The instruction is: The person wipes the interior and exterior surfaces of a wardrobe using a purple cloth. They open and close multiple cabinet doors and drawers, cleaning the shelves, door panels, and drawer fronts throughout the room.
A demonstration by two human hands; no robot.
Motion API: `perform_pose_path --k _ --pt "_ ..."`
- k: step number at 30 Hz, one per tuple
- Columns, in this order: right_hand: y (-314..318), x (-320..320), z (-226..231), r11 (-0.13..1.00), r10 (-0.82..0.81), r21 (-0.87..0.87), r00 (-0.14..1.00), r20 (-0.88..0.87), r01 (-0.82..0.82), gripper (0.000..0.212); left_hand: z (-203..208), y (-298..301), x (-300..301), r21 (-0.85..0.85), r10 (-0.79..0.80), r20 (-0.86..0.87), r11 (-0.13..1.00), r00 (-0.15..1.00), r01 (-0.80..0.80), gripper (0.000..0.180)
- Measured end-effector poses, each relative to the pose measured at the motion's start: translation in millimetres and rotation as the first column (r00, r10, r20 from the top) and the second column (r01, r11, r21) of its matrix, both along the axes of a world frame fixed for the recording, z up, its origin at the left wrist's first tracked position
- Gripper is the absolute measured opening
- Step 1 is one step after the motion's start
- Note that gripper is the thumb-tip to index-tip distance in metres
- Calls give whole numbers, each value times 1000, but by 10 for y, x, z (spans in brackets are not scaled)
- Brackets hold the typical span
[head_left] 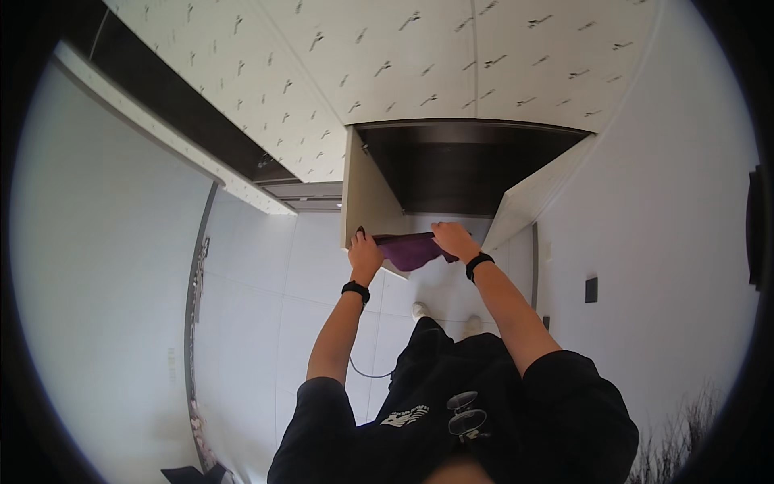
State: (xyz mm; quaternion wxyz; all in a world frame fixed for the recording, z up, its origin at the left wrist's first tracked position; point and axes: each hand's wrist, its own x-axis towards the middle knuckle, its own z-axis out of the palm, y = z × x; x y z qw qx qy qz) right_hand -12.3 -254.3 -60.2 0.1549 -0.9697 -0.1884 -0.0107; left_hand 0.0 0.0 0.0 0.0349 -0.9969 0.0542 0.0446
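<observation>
A dark purple cloth point(411, 251) is stretched between my two hands, its lower part hanging loose. My left hand point(366, 254) is closed on its left end, close to the lower edge of the open left cabinet door point(369, 181). At the other end, my right hand point(455, 239) grips the cloth's upper right corner, near the open right cabinet door point(538, 194). Both hands are in front of the cabinet's dark interior point(476, 165). Dark bands circle both my wrists. The fingertips behind the cloth are hidden.
Cabinet fronts with a dark fleck pattern point(403, 56) stretch across the far side. Pale floor tiles point(314, 266) lie below, with my light shoes on them. On the right is a white wall point(661, 210) with a dark wall plate point(592, 289). A long dark opening point(185, 97) runs at far left.
</observation>
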Motion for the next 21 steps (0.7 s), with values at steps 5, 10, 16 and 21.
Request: perform_pose_path --k 5,10,16,21 --pt "-144 393 294 1000 4 12 998 68 -5 12 -211 49 278 -264 72 113 964 991 -40 17" --pt "145 557 280 993 38 106 998 44 -43 21 -179 394 241 -371 122 141 927 982 -62 12" --pt "592 955 531 1000 16 19 999 -46 -15 23 38 417 303 -476 183 197 877 963 -69 13" --pt "858 1047 564 1000 27 7 996 -83 -26 29 12 549 307 -373 98 218 928 971 -10 15"
